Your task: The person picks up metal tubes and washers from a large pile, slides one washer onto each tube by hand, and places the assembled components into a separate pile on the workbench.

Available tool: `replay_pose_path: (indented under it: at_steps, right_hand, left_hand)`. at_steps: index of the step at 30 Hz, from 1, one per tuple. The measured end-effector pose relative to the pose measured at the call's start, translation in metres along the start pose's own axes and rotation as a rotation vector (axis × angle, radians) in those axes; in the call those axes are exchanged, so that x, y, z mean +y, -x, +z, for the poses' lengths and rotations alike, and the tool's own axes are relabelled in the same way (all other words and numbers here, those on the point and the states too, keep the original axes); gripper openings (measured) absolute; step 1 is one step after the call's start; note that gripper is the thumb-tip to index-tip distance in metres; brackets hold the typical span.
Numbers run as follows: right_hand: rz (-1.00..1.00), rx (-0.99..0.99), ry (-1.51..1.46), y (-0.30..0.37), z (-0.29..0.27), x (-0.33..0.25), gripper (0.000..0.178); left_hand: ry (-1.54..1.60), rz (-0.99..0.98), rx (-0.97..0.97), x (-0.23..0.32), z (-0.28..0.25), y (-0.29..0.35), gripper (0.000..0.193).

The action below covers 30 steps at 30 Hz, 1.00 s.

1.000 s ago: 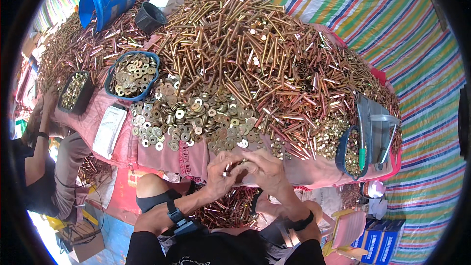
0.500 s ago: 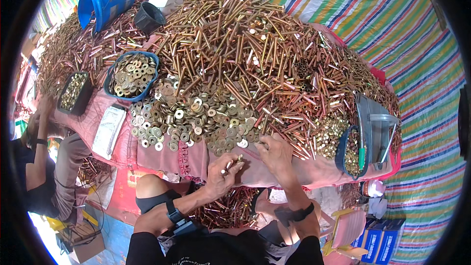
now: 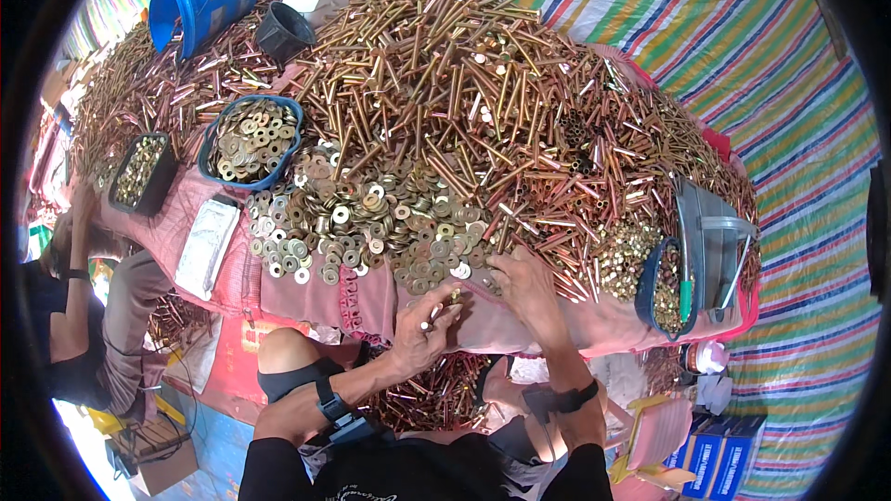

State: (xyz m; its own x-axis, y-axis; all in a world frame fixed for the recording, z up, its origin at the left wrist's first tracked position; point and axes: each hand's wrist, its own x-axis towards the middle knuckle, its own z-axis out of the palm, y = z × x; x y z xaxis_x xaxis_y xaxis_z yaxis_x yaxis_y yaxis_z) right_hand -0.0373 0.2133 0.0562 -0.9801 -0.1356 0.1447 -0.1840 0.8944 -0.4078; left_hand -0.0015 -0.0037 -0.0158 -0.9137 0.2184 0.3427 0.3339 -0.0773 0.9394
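My left hand is closed around a metal bolt, whose bright end sticks out between the fingers above the near edge of the cloth-covered work surface. To its right, my right hand reaches to the near right edge of a heap of flat washers. Its thumb and fingertips are pressed together there; whatever is between them is too small to make out. Beyond both hands rises a big pile of brass-coloured bolts and sleeves. Small nuts lie heaped to the right.
On the right stand a blue-rimmed tub of nuts and a grey scoop-like container. Left are a washer basin, a dark nut tray and a white packet. A blue bucket lies behind. Another person's arm is far left.
My right hand has shifted very slightly at the edge of the washers, its fingers still together. My left hand stays almost in place with the bolt.
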Motion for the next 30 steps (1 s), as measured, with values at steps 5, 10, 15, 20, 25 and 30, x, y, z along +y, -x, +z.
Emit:
replay_pose_path:
  at_steps: [5,10,15,20,25,30]
  right_hand:
    - [-0.064,0.074,-0.05,-0.006,0.002,0.003,0.02]
    - [0.281,-0.113,-1.098,0.003,-0.002,0.001,0.022]
    - [0.364,-0.27,-1.498,0.012,-0.005,0.0,0.026]
    - [0.334,-0.33,-1.503,0.017,-0.002,0.0,0.029]
    - [0.236,-0.258,-1.28,0.022,0.002,-0.008,0.03]
    - [0.005,-0.119,-0.91,0.022,0.001,-0.024,0.033]
  left_hand:
    - [0.043,-0.007,-0.009,-0.007,-0.001,0.003,0.041]
    - [-0.001,0.009,0.005,-0.007,0.0,0.004,0.041]
    - [-0.019,-0.001,0.005,-0.004,-0.001,0.002,0.04]
    - [-0.024,-0.016,0.005,-0.002,-0.001,0.001,0.04]
    - [-0.044,0.01,-0.002,0.0,-0.002,0.0,0.04]
    - [-0.029,0.043,-0.009,0.002,-0.003,-0.003,0.039]
